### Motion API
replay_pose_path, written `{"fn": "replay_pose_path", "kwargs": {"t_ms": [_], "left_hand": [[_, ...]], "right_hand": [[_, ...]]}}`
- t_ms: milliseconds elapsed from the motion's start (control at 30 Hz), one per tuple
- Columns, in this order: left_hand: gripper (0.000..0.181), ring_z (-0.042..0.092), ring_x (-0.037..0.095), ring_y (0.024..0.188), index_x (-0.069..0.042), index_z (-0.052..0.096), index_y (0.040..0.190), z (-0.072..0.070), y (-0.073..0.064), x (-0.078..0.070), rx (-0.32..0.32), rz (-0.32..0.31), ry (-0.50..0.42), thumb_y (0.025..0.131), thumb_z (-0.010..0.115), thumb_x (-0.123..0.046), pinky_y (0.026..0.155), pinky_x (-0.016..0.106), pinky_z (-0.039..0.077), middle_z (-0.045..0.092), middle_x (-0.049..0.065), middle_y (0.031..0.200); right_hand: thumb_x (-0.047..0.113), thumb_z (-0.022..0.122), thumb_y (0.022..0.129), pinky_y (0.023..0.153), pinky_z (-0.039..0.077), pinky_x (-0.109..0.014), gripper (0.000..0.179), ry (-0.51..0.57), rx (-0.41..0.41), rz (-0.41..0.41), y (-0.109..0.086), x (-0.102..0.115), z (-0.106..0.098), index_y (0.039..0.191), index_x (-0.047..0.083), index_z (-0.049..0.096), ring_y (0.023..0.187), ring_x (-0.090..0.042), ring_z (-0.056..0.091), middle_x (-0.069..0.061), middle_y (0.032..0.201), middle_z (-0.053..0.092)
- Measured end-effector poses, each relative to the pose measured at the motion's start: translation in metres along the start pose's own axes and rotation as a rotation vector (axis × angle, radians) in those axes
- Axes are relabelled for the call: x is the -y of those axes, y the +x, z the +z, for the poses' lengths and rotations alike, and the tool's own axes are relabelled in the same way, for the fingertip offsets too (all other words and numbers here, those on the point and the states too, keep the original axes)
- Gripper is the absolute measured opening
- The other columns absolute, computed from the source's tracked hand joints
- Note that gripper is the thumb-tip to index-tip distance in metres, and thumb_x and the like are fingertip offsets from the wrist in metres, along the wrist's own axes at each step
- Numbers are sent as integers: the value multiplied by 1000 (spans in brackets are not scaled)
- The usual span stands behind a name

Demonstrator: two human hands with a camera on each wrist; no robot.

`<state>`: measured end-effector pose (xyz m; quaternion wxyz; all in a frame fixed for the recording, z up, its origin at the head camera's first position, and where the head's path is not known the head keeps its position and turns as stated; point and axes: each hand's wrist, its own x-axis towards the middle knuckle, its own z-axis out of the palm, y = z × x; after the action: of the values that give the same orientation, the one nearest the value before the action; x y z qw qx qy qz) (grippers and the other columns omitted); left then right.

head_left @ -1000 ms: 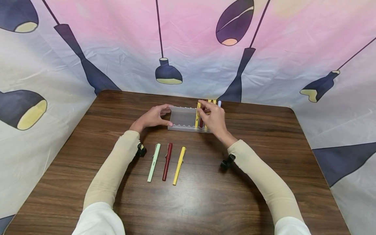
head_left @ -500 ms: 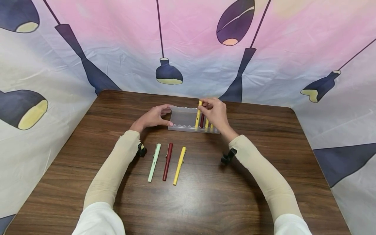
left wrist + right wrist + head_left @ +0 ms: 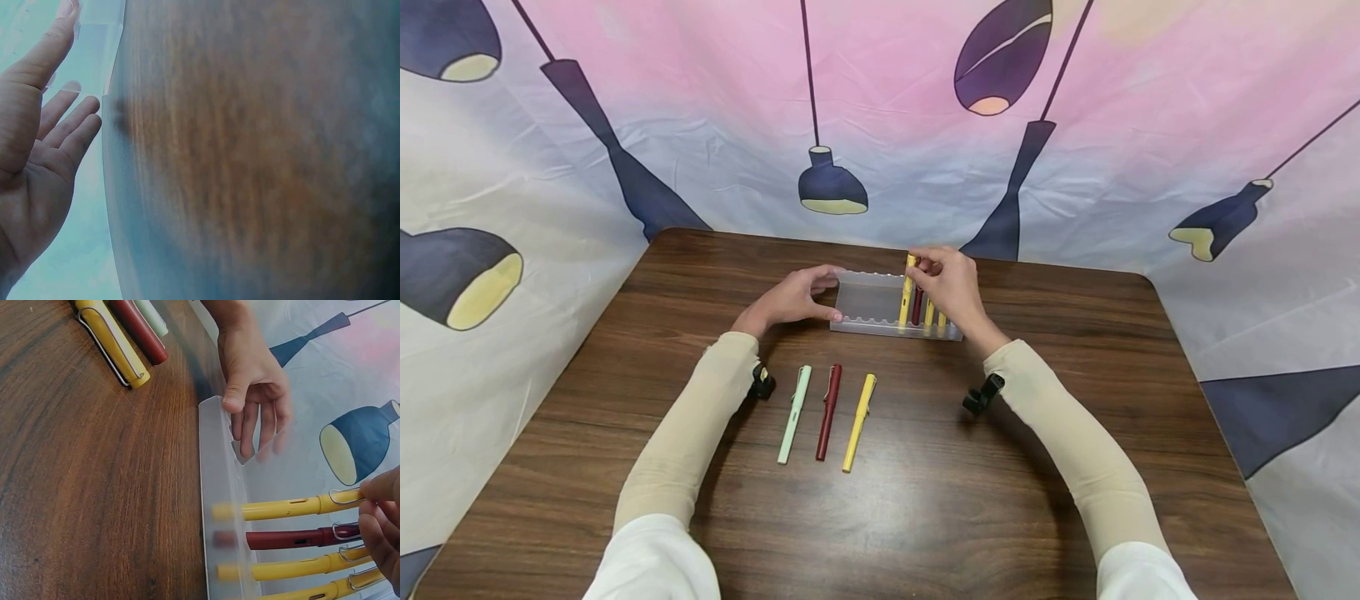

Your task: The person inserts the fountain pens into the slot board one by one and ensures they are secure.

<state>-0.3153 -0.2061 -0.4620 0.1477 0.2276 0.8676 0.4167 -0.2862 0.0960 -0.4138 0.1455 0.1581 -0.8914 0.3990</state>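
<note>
A clear plastic pen tray (image 3: 868,300) with scalloped edges lies near the table's back. My left hand (image 3: 793,297) grips its left end, thumb (image 3: 234,399) at the front edge and fingers behind. In the tray's right part, yellow pens and a dark red pen (image 3: 281,539) lie side by side. My right hand (image 3: 951,283) pinches the clip end of the leftmost yellow pen (image 3: 287,508), whose other end sits at the tray's front edge. My hand partly hides the other pens. The left wrist view shows the left thumb and fingers about the tray's end.
A mint green pen (image 3: 793,415), a dark red pen (image 3: 828,412) and a yellow pen (image 3: 859,423) lie apart on the wooden table (image 3: 925,500), nearer the person. A printed cloth (image 3: 895,192) hangs behind the table's back edge.
My right hand has shifted slightly right and back, still pinching the yellow pen, uncovering more of the pens beside it. The left hand and loose pens stay where they were.
</note>
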Motion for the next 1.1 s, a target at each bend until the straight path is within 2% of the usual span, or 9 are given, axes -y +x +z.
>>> {"fn": "replay_pose_path", "kwargs": {"t_ms": [333,633,900,1100], "left_hand": [[91,44,34,145,-9,39,156,0,1,-1,6,10,3,82,88,-31,119,49,40,44,20,157],[90,44,34,145,-10,40,156,1,1,-1,7,13,2,82,88,-30,119,49,40,44,19,157],[89,44,34,144,-11,41,155,0,0,-1,-1,12,3,82,89,-28,118,47,41,45,19,156],[89,44,35,145,-10,41,155,0,0,0,1,7,8,83,88,-29,118,49,41,45,20,156]], "right_hand": [[19,76,95,60,53,-31,30,-6,8,2,0,-2,-2,124,14,76,78,-18,69,-4,89,68],[19,76,95,61,55,-31,27,46,3,4,-3,-1,-6,121,13,77,78,-20,69,-4,92,67],[27,78,93,64,60,-35,33,101,36,32,-18,7,-11,122,11,76,77,-18,72,-2,93,72],[25,80,92,67,62,-34,33,130,78,9,-34,10,-8,120,9,76,77,-16,72,-2,92,72]]}}
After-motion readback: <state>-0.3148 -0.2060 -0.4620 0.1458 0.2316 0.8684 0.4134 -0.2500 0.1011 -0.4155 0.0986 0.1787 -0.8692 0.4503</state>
